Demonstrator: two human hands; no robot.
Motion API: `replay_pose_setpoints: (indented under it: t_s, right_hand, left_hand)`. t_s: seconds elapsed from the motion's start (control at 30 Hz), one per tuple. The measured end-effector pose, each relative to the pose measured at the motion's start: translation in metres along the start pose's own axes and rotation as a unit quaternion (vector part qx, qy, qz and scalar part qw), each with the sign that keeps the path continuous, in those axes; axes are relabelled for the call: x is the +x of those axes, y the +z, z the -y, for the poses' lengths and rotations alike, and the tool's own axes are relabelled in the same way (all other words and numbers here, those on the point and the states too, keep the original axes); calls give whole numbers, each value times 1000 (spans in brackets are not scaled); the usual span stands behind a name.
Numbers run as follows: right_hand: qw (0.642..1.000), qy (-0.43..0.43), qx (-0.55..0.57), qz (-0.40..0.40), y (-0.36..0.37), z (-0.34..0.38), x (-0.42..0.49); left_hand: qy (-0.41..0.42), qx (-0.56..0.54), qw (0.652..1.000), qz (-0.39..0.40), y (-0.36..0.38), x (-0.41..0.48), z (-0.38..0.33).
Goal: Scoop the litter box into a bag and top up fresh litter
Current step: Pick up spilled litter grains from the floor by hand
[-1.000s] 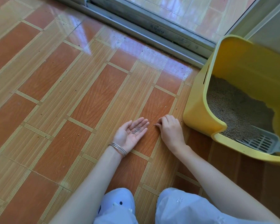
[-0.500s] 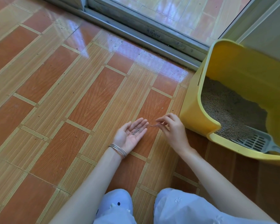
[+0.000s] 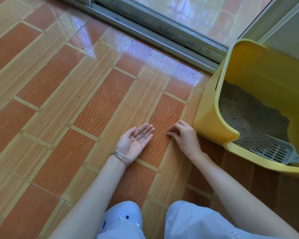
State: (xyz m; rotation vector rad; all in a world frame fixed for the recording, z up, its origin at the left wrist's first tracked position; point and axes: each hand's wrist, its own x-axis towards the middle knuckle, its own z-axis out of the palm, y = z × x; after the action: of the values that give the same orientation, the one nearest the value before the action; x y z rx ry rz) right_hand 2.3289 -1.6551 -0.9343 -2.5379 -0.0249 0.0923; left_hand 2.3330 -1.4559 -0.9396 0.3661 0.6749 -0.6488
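Observation:
A yellow litter box [image 3: 212, 118] stands on the floor at the right, holding grey-brown litter [image 3: 245, 116]. A grey slotted scoop [image 3: 276, 153] lies in its front corner. My left hand [image 3: 135, 142] rests palm up on the tiles with fingers straight, and several small dark litter grains [image 3: 141, 137] lie in the palm. My right hand [image 3: 183, 137] is just left of the box with fingertips down on the floor, pinching a tiny grain [image 3: 167, 133]. A few more loose grains [image 3: 160, 129] lie on the tile between the hands.
Orange and tan floor tiles [image 3: 67, 94] spread to the left. A metal sliding-door track [image 3: 159, 37] runs along the back. My knees in pale trousers and a light blue slipper [image 3: 123, 219] are at the bottom edge.
My right hand lifted a grain over to the left palm, then went back down to the floor near the box. My left hand stayed palm up.

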Motion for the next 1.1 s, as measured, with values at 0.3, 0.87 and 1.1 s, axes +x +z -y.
replay_pose_setpoints:
  t_s: [0.3, 0.87, 1.1]
  right_hand:
    - [999, -40, 11, 7, -3, -1, 2]
    - [995, -80, -64, -1, 6, 12, -7]
    - [992, -101, 63, -50, -3, 27, -15]
  left_hand:
    - [-3, 3, 1000, -6, -1, -1, -1]
    - [-21, 32, 999, -28, 7, 0, 11]
    - [-31, 24, 999, -26, 14, -1, 22]
